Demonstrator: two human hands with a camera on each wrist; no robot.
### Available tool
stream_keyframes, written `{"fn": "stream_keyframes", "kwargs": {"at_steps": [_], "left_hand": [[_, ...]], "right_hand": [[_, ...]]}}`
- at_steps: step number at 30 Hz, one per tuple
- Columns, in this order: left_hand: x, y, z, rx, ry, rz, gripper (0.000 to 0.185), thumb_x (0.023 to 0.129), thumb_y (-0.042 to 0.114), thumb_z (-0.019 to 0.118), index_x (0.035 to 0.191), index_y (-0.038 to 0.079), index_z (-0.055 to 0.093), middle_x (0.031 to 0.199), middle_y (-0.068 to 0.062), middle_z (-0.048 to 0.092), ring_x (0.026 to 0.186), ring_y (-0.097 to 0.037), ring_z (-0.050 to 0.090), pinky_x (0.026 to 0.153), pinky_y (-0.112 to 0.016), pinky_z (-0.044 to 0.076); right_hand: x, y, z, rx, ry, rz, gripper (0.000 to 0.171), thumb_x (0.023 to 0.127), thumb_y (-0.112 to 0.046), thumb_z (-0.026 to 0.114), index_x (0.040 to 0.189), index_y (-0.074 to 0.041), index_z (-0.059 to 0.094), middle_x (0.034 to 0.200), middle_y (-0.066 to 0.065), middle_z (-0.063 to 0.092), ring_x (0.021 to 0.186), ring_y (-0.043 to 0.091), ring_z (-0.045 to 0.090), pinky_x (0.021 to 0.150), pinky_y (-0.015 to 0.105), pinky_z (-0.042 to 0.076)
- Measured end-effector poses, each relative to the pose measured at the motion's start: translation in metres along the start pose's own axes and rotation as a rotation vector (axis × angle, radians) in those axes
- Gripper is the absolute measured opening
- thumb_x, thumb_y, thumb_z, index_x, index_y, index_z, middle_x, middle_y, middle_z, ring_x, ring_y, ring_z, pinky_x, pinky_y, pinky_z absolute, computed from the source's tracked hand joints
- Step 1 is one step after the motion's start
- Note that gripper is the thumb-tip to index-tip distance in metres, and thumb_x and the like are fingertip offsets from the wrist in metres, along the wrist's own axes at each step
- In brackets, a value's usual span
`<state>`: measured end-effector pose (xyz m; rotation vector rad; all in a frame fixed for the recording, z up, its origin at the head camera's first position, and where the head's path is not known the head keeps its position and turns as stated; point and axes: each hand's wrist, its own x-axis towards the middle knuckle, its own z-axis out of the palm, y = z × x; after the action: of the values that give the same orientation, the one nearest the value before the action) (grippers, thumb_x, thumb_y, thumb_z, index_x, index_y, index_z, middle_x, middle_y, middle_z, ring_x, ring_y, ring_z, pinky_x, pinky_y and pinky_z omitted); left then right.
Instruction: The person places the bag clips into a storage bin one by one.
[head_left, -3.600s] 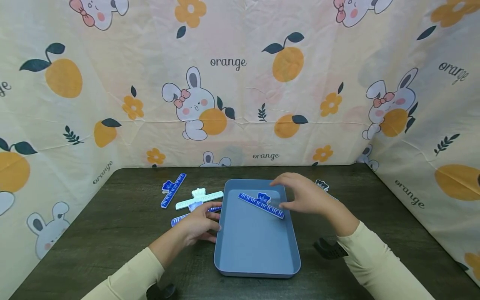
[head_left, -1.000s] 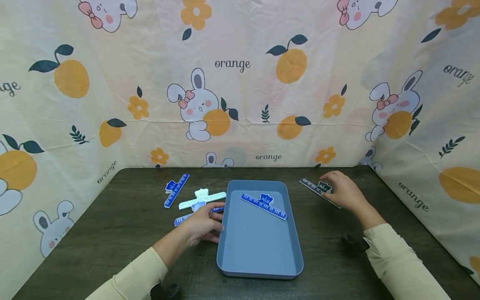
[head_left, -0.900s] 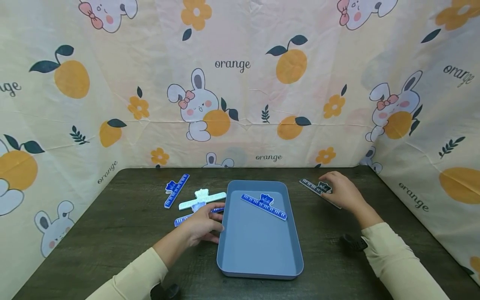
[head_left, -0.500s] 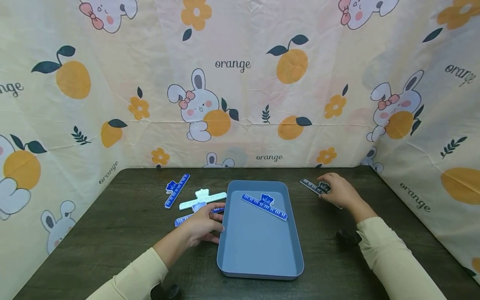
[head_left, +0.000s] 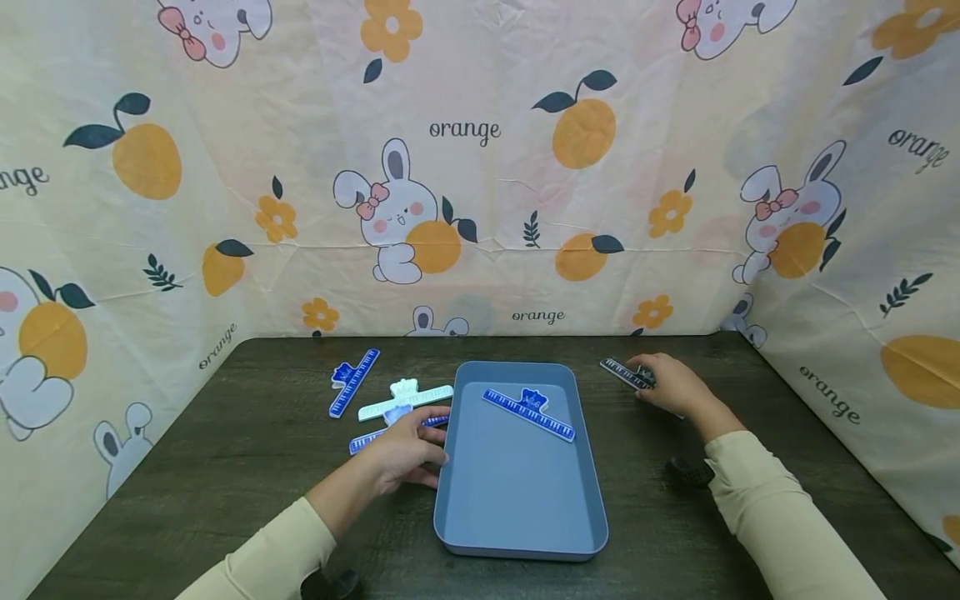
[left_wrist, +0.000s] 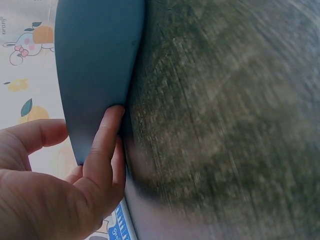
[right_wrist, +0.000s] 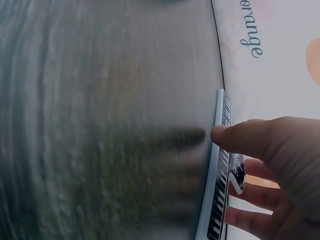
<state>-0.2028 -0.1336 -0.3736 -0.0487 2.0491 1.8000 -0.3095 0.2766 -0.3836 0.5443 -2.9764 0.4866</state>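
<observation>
Nearest on the wood-grained counter [head_left: 255, 483], the left hand [head_left: 399, 451] keeps a loose, spread grip, fingertips against the left wall of one smooth, round-cornered blue-grey tray [head_left: 517, 500], with one straight blue ruler clip [head_left: 528, 414] lying slantwise inside. Left of it lie three more flat, straight-edged clips: a half-hidden blue clip [head_left: 366, 440], a mint clip [head_left: 405, 400] and a farther blue clip [head_left: 354, 383]. At far right, the right hand's [head_left: 673, 388] grip is narrowed, thumb and fingers pinching one black clip [head_left: 624, 372], before a creased, orange-printed cloth [head_left: 495, 183].
</observation>
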Motion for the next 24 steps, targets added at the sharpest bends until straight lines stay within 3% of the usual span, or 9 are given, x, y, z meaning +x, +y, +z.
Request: {"fn": "stream_keyframes", "kwargs": {"at_steps": [8,17,24], "left_hand": [[0.0007,-0.0009,0.0004,-0.007,-0.005,0.003,0.075,0.078,-0.018,0.058,0.146,0.005,0.038,0.118,-0.022,0.057,0.086,-0.027,0.066,0.063,-0.046,0.058],[-0.0006,-0.0015,0.0001,-0.012,0.0,0.007,0.075,0.078,-0.019,0.057,0.146,0.004,0.038,0.12,-0.023,0.055,0.086,-0.029,0.066,0.064,-0.047,0.058],[-0.0001,-0.0025,-0.0008,-0.017,0.001,-0.007,0.075,0.079,-0.019,0.057,0.147,0.005,0.037,0.12,-0.023,0.055,0.087,-0.028,0.066,0.065,-0.047,0.058]], "right_hand": [[0.0004,0.0016,0.002,-0.021,0.002,-0.013,0.038,0.08,0.0,0.072,0.116,0.006,0.063,0.114,0.03,0.058,0.1,0.042,0.056,0.083,0.056,0.046],[0.0006,0.0054,0.001,-0.024,-0.008,-0.013,0.031,0.079,-0.001,0.073,0.108,0.005,0.068,0.104,0.023,0.062,0.091,0.036,0.058,0.078,0.052,0.048],[-0.0028,0.0072,0.0017,-0.025,0.013,0.0,0.03,0.078,-0.001,0.073,0.107,0.004,0.069,0.109,0.027,0.061,0.1,0.042,0.058,0.083,0.056,0.047]]}}
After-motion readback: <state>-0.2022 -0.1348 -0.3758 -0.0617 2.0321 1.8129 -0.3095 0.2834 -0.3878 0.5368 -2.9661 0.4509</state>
